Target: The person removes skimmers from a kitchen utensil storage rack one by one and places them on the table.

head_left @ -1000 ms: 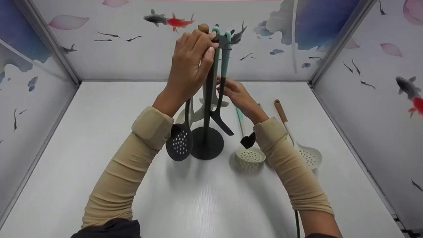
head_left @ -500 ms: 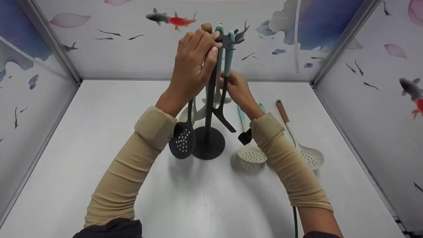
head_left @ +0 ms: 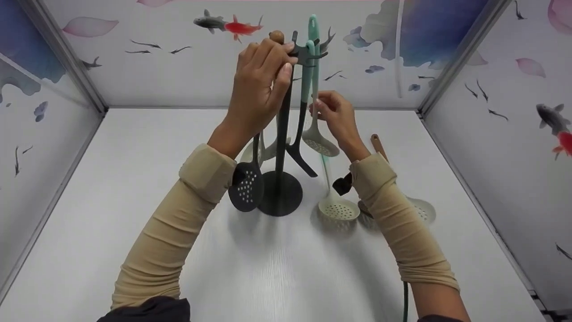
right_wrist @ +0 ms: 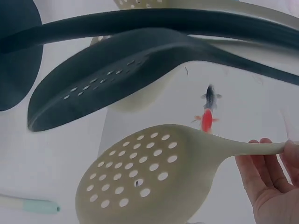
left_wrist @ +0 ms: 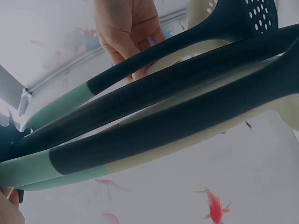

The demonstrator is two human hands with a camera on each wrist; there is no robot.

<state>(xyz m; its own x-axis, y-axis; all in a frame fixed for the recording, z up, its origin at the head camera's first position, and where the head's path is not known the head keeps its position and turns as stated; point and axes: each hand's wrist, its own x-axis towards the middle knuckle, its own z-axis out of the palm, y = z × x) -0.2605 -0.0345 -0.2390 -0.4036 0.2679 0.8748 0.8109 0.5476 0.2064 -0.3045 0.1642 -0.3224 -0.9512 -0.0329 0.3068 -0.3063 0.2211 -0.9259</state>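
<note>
Two hands work at a utensil stand on a white counter.
Nearest, a cream skimmer point(head_left: 338, 209) and a wooden-handled skimmer point(head_left: 422, 209) lie on the counter point(head_left: 277, 268) beside the right sleeve. Farther back, the right hand point(head_left: 337, 117) pinches the handle of a cream slotted spoon point(head_left: 320, 144), held upright beside the stand. The left hand point(head_left: 261, 87) grips the top of the dark utensil stand point(head_left: 281, 188), where a black skimmer point(head_left: 245, 192) and a black slotted turner point(head_left: 300, 162) hang.
</note>
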